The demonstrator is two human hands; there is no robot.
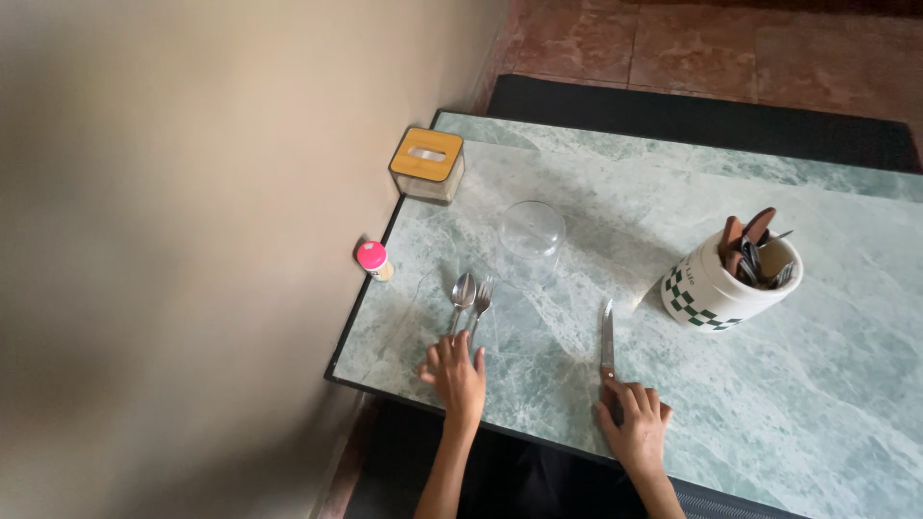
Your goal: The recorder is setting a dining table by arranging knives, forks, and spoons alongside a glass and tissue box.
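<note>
My left hand [456, 377] rests on the green marble table [769, 384] with its fingers over the handles of a spoon [462, 293] and a fork [482, 298] that lie side by side. My right hand [634, 424] lies over the wooden handle of a table knife [607, 334], whose blade points away from me. Between and beyond the cutlery stands a clear glass bowl [531, 231]. Whether either hand grips its handle or only presses on it is unclear.
A white checked ceramic holder [716, 286] with wooden-handled cutlery stands to the right. A tissue box with a wooden lid [427, 163] sits at the far left corner. A small pink-capped container [373, 259] stands by the wall [192, 240] at the left edge.
</note>
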